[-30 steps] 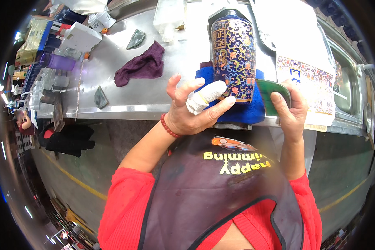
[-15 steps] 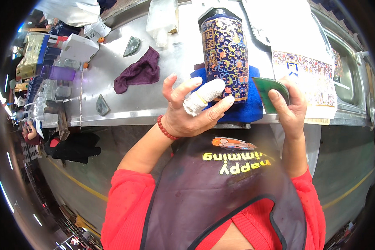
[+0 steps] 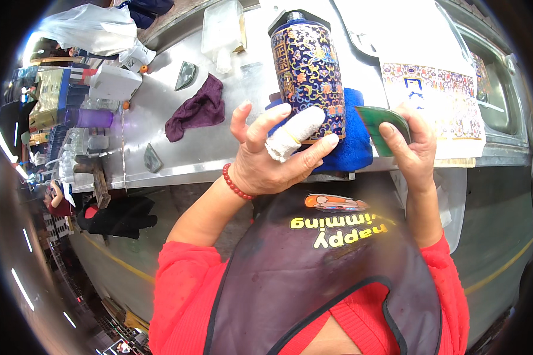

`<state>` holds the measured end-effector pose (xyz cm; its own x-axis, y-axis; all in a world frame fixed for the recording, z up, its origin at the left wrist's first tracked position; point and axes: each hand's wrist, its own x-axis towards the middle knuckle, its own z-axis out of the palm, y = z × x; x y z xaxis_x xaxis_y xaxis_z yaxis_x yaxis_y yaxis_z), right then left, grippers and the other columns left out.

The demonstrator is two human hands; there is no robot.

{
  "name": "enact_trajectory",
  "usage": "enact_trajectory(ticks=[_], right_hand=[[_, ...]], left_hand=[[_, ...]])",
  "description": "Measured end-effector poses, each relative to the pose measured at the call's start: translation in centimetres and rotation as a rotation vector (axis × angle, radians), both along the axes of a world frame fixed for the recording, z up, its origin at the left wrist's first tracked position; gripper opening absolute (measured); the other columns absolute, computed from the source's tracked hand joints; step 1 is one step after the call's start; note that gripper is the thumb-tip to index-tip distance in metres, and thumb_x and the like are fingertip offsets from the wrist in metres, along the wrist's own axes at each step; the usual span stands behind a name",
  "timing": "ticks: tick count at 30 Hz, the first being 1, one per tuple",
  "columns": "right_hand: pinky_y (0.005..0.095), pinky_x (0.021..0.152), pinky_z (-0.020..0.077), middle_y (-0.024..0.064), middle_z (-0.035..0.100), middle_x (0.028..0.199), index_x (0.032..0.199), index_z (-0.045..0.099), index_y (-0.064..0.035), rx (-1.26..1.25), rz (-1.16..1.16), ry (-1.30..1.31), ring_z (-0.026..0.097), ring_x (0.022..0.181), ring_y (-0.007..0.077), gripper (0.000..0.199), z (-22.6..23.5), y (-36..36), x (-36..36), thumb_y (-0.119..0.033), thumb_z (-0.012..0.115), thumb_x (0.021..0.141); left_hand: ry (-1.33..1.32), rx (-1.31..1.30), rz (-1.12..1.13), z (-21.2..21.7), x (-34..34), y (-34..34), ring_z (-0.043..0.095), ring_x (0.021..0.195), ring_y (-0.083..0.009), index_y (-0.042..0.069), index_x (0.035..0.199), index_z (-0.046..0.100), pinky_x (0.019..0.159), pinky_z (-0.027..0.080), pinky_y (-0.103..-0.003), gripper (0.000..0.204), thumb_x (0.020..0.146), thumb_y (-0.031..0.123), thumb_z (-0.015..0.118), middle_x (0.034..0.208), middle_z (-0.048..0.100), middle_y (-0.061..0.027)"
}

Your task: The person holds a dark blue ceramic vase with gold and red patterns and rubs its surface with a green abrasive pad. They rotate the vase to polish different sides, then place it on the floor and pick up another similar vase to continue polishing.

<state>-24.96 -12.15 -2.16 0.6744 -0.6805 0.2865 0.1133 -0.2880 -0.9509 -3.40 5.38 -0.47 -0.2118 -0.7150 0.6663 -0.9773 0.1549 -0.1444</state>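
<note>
Dark maroon plastic made up the apron [image 3: 314,272] nearest the lens, with red sleeves [image 3: 189,272] on either side. Toward 11 o'clock from it, the left hand [image 3: 266,163], wearing a red bead bracelet [image 3: 236,183], was spread wide, its white finger wrap [image 3: 296,130] overlapping the bottle's lower end; whether it touched could not be told. Toward 1 o'clock, the right hand [image 3: 418,151] pinched a green scraper [image 3: 373,123] between thumb and fingers, just beside a blue towel [image 3: 356,130].

On that towel, between the hands, was the floral-patterned blue bottle [image 3: 311,77]. Its long axis ran away from the person, neck toward 12 o'clock, leaning slightly to 11, base toward 6. The pattern already covered the visible side down to a gold border, so that face seemed largely done; the underside was hidden, so what was left there could not be judged.

Farther off, a crumpled purple cloth [image 3: 198,109] lay at 9 o'clock from the bottle, patterned sheets [image 3: 456,89] at 3, a steel sink [image 3: 506,100] beyond them, and a clear plastic container [image 3: 221,29] at 10.
</note>
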Motion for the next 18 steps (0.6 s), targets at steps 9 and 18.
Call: enact_trajectory(ticks=[9,18], right_hand=[[0.0233,0.063,0.0457,0.0005,0.067,0.082,0.1,0.071,0.0008,0.018,-0.027,-0.041,0.057,0.071,0.0071,0.015,-1.1,-0.2,-0.3,-0.011,0.076,0.093],[0.0363,0.074,0.0474,0.005,0.064,0.097,0.104,0.074,-0.0089,-0.626,0.098,-0.086,0.06,0.083,0.0244,0.037,0.7,-0.5,1.2,-0.002,0.078,0.069]], left_hand=[[0.582,0.195,-0.03,2.1,0.8,-1.5,0.038,0.133,-0.0391,0.009,0.137,0.062,0.115,0.023,-0.049,0.058,0.089,0.04,0.073,0.145,0.049,-0.0224],[0.704,0.273,0.033,1.1,-0.1,-2.0,0.033,0.14,-0.0424,0.003,0.149,0.045,0.118,0.02,-0.05,0.076,0.084,0.03,0.074,0.153,0.038,-0.026]])
